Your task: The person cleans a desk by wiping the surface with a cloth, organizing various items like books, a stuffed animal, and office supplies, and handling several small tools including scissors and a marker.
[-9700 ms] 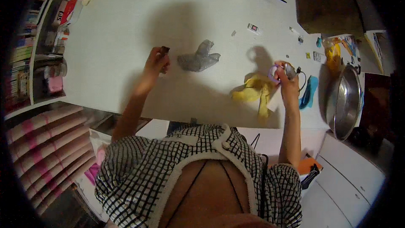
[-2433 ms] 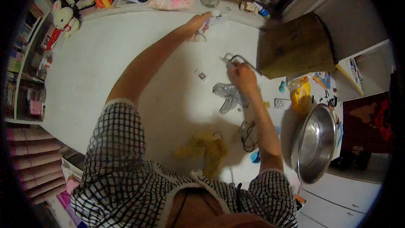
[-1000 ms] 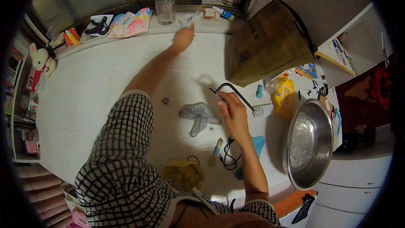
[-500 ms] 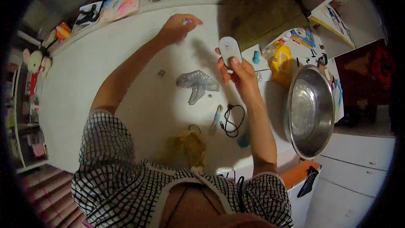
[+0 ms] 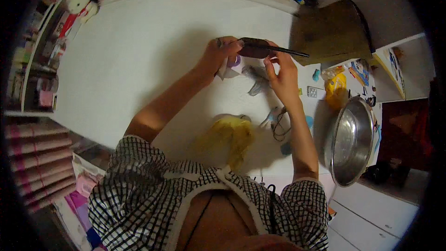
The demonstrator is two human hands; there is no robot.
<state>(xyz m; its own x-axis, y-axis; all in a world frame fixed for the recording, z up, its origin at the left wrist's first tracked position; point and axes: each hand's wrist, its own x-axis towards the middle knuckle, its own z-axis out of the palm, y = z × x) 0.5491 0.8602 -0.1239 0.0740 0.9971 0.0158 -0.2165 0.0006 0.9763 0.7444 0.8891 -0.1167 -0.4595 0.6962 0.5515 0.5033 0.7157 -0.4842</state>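
My left hand (image 5: 224,55) is closed at the left end of a dark, rounded oblong thing (image 5: 254,49). A thin black stick-like part slants from it, past my right hand; I cannot make out its exact kind. My right hand (image 5: 282,73) has its fingers behind the right end of the dark thing, its thumb just below. A whitish piece with a purple round spot (image 5: 237,60) shows under my left fingers. Beyond my right wrist lies a crumpled grey plastic bag (image 5: 255,82), partly hidden. A yellowish crumpled bag (image 5: 232,135) lies near my chest.
A steel basin (image 5: 352,142) stands at the right, near a yellow packet (image 5: 335,88). A dark cable (image 5: 279,128) lies beside my right forearm. At the back right is a brownish-green cloth-like box (image 5: 330,32). A plush rabbit (image 5: 81,4) sits at the far left.
My left hand has moved across to meet my right. The white oval thing in my right hand no longer shows; a dark oblong thing is between both hands. The whole view has shifted.
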